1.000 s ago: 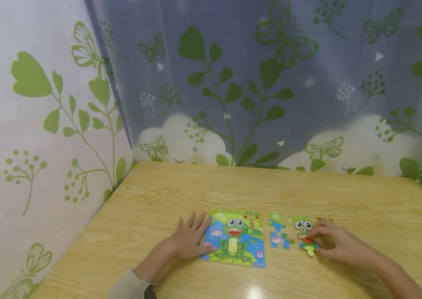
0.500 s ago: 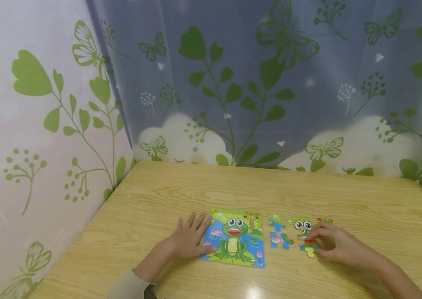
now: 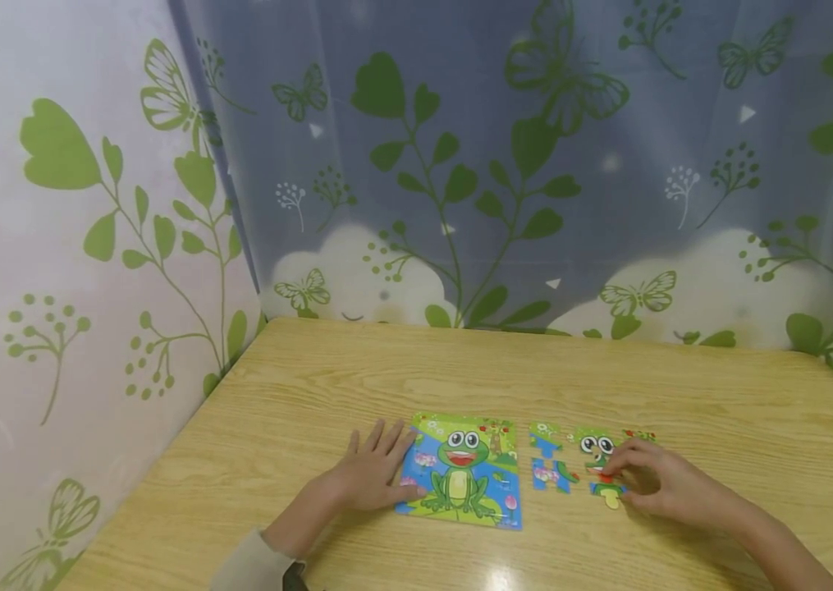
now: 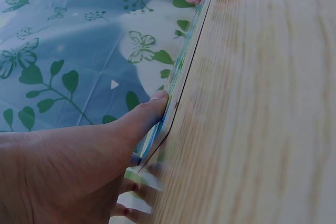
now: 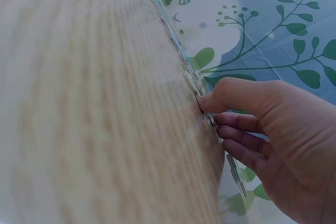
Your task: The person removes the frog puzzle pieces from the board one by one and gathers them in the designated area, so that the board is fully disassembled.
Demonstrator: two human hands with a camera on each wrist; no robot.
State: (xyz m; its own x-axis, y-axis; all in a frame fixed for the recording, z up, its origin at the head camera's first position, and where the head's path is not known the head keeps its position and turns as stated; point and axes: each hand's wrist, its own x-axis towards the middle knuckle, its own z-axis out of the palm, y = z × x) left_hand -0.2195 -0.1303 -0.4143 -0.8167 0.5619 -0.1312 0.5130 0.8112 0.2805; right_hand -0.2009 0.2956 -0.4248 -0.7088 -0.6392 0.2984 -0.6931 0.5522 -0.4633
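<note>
A square frog puzzle board (image 3: pixel 459 480) lies flat on the table. My left hand (image 3: pixel 370 478) rests along its left side, fingers spread on the wood and thumb over the board's lower left edge. To the right are loose jigsaw pieces. My right hand (image 3: pixel 675 486) is bent over them, thumb and fingertips at a green-and-yellow frog belly piece (image 3: pixel 611 497) below the piece with the frog's eyes (image 3: pixel 597 445). In the right wrist view the thumb (image 5: pixel 212 100) and curled fingers pinch at the thin row of pieces. The palm hides some pieces.
Joined pieces with blue and pink parts (image 3: pixel 545 474) lie between the board and my right hand, below a green-and-blue piece (image 3: pixel 545 443). A red-dotted piece (image 3: pixel 639 433) shows behind my right fingers. The wooden table (image 3: pixel 386 361) meets a leaf-patterned curtain (image 3: pixel 416 164) at the back.
The frog belly piece has shifted and turned slightly at my right fingertips. My left hand and the board have stayed in place.
</note>
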